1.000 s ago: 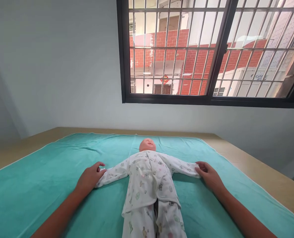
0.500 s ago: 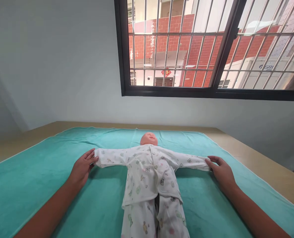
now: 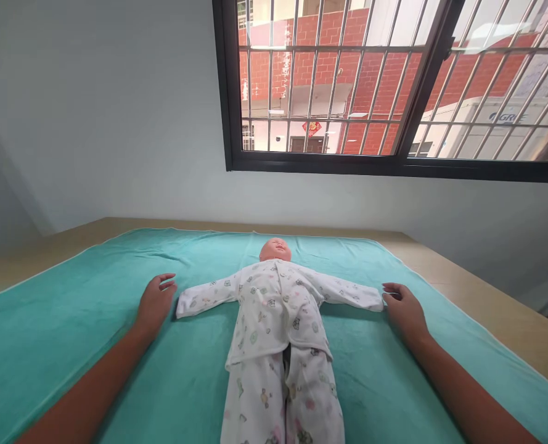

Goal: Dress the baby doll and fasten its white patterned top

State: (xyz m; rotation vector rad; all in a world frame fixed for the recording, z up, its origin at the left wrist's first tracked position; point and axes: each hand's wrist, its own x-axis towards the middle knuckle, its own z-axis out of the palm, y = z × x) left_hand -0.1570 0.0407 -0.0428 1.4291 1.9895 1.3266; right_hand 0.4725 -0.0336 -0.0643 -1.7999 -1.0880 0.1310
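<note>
A baby doll [image 3: 275,249] lies on its back on a teal cloth [image 3: 93,320], its head toward the wall. It wears a white printed top [image 3: 264,311] and matching white trousers [image 3: 262,398]. Both sleeves stretch out sideways, and no doll hands show at the cuffs. Just left of one cuff is my left hand [image 3: 156,302], its fingers loosely curved and apart, with nothing in them. Beside the opposite cuff, my right hand [image 3: 404,308] is also open, the fingertips very close to the sleeve end; whether they touch it I cannot tell.
The cloth covers most of a light wooden table [image 3: 463,293], whose bare edges show at the back and right. Behind it rises a pale wall [image 3: 163,123] with a black-framed barred window [image 3: 320,163].
Both hands have let go of the sleeve cuffs and moved slightly outward from them. The left-side sleeve has dropped and now slopes downward. The view has tilted down a little.
</note>
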